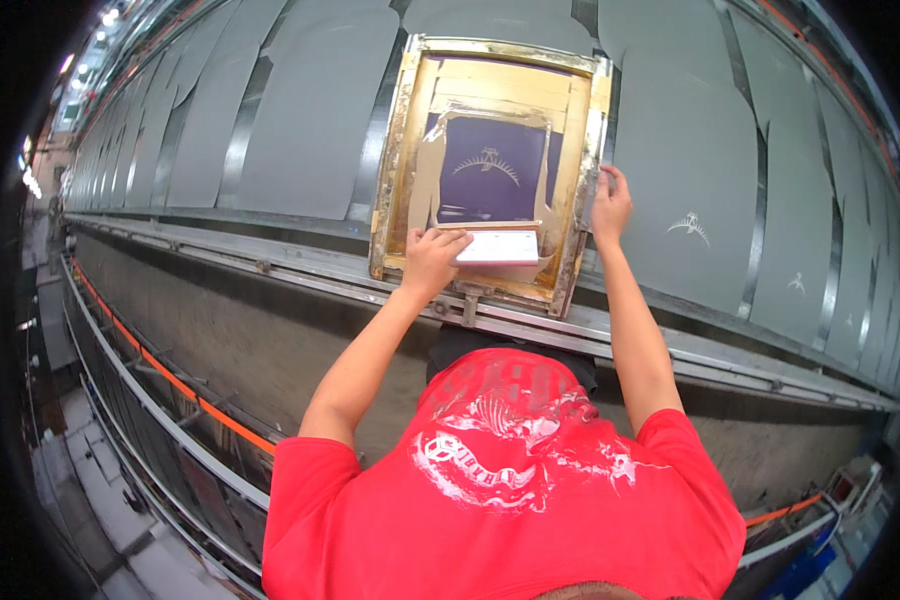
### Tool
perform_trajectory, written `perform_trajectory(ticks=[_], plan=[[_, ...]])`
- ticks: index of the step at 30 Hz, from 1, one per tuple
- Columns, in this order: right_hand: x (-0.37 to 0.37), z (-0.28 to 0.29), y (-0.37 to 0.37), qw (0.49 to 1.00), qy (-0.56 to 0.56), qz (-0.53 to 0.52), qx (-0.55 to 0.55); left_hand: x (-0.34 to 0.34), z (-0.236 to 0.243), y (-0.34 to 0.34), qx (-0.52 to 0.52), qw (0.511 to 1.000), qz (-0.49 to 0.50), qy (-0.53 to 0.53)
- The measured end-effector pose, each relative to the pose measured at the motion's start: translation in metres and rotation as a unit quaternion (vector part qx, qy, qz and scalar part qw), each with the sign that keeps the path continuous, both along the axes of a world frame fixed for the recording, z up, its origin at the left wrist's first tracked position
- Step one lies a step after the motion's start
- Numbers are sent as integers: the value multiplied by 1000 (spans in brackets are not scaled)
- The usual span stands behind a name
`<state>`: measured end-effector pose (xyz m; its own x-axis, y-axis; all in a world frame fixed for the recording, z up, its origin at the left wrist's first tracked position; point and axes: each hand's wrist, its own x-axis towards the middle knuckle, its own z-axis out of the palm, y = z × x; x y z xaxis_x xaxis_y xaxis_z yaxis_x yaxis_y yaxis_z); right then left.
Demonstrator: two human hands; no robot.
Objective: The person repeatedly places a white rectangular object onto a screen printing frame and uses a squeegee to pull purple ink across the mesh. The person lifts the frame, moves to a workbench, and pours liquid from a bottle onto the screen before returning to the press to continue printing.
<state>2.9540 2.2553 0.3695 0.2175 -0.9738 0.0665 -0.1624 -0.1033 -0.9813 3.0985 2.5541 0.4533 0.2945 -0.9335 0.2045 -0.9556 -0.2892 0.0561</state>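
A screen printing frame (395, 165), its rim worn and stained, lies over a grey panel in front of me. Tape surrounds the purple mesh (465, 195), which bears a pale arched, winged design. My left hand (433, 262) is closed on the left end of a squeegee (500, 247) with a white, pink-edged bar. That squeegee lies across the near end of the mesh. At the frame's right side, my right hand (611, 207) has its fingers closed round the outer edge; the fingertips are partly hidden.
Grey panels (305, 120) lie in a row along the long table, with shiny strips between them. Panels at the right carry a pale print (688, 228). A metal rail (310, 273) runs along the table's near edge. Behind me are another rail and an orange strip (160, 370).
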Motion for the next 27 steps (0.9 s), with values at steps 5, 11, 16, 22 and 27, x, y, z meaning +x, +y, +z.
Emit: perform_trajectory(ticks=[5, 11, 16, 22, 27], plan=[[-9, -9, 3, 999, 24, -20, -37, -11, -13, 26, -1, 1000, 8, -5], [-7, -10, 7, 995, 87, -25, -42, -23, -15, 61, 4, 999, -38, -3], [-24, -10, -1, 982, 182, 42, -10, 4, -22, 19, -3, 999, -29, -36], [11, 71, -11, 887, 294, 193, -298, 106, 4, -90, 6, 998, 25, 58], [86, 88, -26, 810, 402, 329, -271, 145, 25, -161, 37, 998, -1, 54]])
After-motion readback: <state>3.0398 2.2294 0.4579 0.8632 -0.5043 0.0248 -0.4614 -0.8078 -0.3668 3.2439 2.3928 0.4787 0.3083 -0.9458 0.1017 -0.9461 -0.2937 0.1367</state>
